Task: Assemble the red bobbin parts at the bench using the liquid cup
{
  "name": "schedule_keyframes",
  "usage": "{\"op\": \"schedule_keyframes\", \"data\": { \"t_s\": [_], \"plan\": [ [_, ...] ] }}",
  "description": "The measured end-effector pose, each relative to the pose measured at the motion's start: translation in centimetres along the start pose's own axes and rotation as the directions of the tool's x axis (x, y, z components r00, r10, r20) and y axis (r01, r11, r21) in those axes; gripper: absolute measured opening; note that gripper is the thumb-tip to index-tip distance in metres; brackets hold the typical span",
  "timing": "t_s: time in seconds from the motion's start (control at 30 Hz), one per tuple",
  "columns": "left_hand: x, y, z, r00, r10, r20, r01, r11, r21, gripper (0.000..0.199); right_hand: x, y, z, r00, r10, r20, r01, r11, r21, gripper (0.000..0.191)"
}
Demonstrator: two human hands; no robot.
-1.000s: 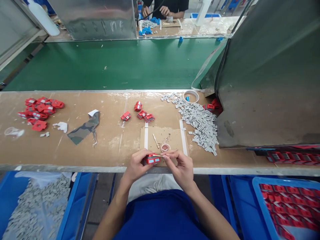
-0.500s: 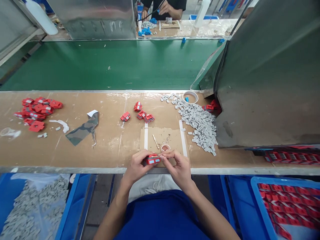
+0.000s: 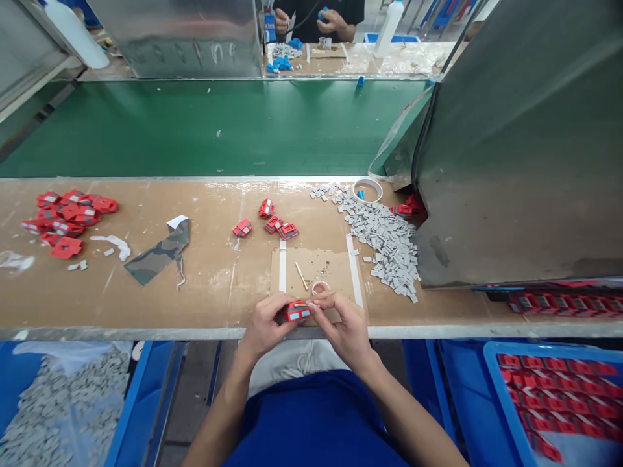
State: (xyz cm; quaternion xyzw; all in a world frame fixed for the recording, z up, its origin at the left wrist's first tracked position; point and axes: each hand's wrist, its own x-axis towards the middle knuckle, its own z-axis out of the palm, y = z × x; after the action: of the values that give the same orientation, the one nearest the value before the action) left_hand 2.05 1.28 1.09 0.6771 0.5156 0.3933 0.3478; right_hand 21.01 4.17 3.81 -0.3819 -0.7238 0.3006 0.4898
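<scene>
Close to the table's front edge, my left hand [image 3: 265, 324] is closed round a red toy car part [image 3: 297, 314] with pale window patches facing me. My right hand [image 3: 343, 324] pinches a thin pale stick [image 3: 302, 305], whose far end lies along the top of the car part. Whether the tip touches the surface I cannot tell. Just beyond my fingers sits a small round cup [image 3: 320, 287] with pinkish contents, partly hidden by my right hand. A second pale stick [image 3: 302, 275] lies left of the cup on a cardboard piece [image 3: 331, 259].
Several red car parts [image 3: 289, 231] lie ahead, more in a heap [image 3: 68, 217] at left. Grey flat pieces [image 3: 384, 240] spread at right, beside a tape roll [image 3: 368, 190] and metal housing [image 3: 516, 168]. Beyond the green belt [image 3: 233, 123], a co-worker's hands [image 3: 333, 24] hold something blue.
My hands keep nearly the same place, with the stick still at the top of the car part. Across the belt, the co-worker's hands have moved apart. The view has shifted slightly.
</scene>
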Motion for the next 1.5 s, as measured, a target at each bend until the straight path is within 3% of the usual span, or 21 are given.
{"op": "schedule_keyframes", "data": {
  "t_s": [0.17, 0.37, 0.63, 0.8, 0.93, 1.07, 1.17, 1.23, 1.33, 1.43, 1.5],
  "plan": [
    [0.0, -0.1, 0.0, 1.000, -0.001, 0.009, 0.000, 1.000, 0.002, 0.015, 0.1, -0.3, -0.3, 0.998, -0.016, 0.058, 0.021, 0.996, -0.084, 0.012],
    [-0.1, -0.2, 0.0, 1.000, -0.006, -0.005, 0.006, 1.000, -0.008, 0.017, 0.2, -0.4, 0.1, 0.998, -0.008, 0.058, 0.008, 1.000, 0.001, 0.012],
    [-0.1, -0.1, 0.0, 1.000, 0.008, -0.011, -0.008, 1.000, -0.015, 0.016, 0.4, -0.6, 0.0, 0.999, 0.001, 0.052, 0.000, 1.000, -0.016, 0.014],
    [-0.2, -0.1, -0.1, 0.999, -0.019, -0.034, 0.018, 0.999, -0.039, 0.021, 1.1, -0.7, -1.6, 0.996, 0.071, -0.056, -0.073, 0.997, -0.029, 0.010],
    [-0.2, 0.0, -0.2, 0.999, -0.037, -0.033, 0.036, 0.998, -0.044, 0.020, 1.0, 0.7, -2.8, 0.988, 0.121, -0.093, -0.131, 0.985, -0.112, 0.009],
    [-0.2, -0.1, -0.2, 0.998, -0.055, -0.037, 0.053, 0.997, -0.053, 0.022, -0.1, 2.2, -2.4, 0.992, 0.129, -0.006, -0.128, 0.978, -0.167, 0.008],
    [-0.3, -0.5, -0.3, 0.998, -0.042, -0.051, 0.038, 0.996, -0.076, 0.030, -0.2, 3.3, -2.7, 0.988, 0.127, 0.086, -0.108, 0.975, -0.197, 0.029],
    [-0.4, -0.8, -0.3, 0.997, -0.038, -0.065, 0.032, 0.996, -0.086, 0.037, 0.5, 4.3, -4.0, 0.989, 0.135, 0.063, -0.114, 0.959, -0.260, 0.037],
    [-0.6, -1.0, -0.4, 0.996, -0.033, -0.080, 0.026, 0.996, -0.091, 0.040, 2.9, 6.4, -6.8, 0.989, 0.148, 0.003, -0.134, 0.904, -0.405, 0.027],
    [-0.5, -1.0, -0.4, 0.997, -0.024, -0.076, 0.016, 0.994, -0.106, 0.040, 5.6, 8.5, -8.7, 0.974, 0.161, 0.161, -0.050, 0.841, -0.538, 0.023],
    [-0.5, -1.0, -0.5, 0.997, -0.020, -0.072, 0.011, 0.992, -0.122, 0.040, 6.9, 9.6, -9.0, 0.934, 0.184, 0.306, 0.042, 0.794, -0.606, 0.023]
  ]
}}
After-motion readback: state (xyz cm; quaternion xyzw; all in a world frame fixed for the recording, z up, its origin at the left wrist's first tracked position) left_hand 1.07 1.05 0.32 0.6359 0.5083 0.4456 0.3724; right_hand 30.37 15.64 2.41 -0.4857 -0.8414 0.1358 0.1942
